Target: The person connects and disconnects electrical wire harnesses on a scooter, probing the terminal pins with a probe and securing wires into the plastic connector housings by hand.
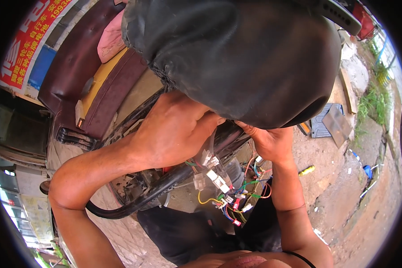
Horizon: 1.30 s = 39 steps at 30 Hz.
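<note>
A large black leather-like cover (250, 58) with a gathered edge fills the upper middle and hides what lies behind it. At its lower rim, my left hand (176, 127) is closed, thumb and fingers drawn together. My right hand (272, 142) is bent in beside it, fingertips partly tucked under the cover; whatever the two pinch there is too hidden to name. Below the hands hang several white plug connectors (218, 181) on a bundle of coloured wires (236, 203). A curved black tube (165, 190) runs beneath my left forearm.
A maroon sofa (71, 67) with a pink cushion (111, 38) stands at the far left, near a red banner (33, 42). On the ground to the right lie a yellow-handled tool (306, 170), a grey mat (320, 125), a wooden plank (347, 91) and a blue object (367, 171).
</note>
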Motion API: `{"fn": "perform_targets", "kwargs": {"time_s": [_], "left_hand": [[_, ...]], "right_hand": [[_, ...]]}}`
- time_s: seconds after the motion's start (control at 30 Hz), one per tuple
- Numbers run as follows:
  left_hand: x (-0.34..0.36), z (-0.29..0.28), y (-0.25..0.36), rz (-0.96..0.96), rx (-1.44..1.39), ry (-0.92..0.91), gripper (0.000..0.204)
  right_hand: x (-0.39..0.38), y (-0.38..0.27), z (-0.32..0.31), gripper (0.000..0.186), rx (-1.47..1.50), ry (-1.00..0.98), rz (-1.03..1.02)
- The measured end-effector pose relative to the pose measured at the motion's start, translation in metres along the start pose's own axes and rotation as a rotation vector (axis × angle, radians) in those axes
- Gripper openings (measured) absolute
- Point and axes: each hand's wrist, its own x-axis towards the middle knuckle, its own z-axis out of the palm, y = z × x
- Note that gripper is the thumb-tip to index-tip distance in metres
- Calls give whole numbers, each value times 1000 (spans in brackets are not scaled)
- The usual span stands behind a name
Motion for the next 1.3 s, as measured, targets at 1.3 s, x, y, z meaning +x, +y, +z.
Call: {"fn": "perform_targets", "kwargs": {"time_s": [1.3], "left_hand": [[-5,-15,8,-299,-529,245,11]], "right_hand": [[-12,24,-6,23,239,170,387]]}}
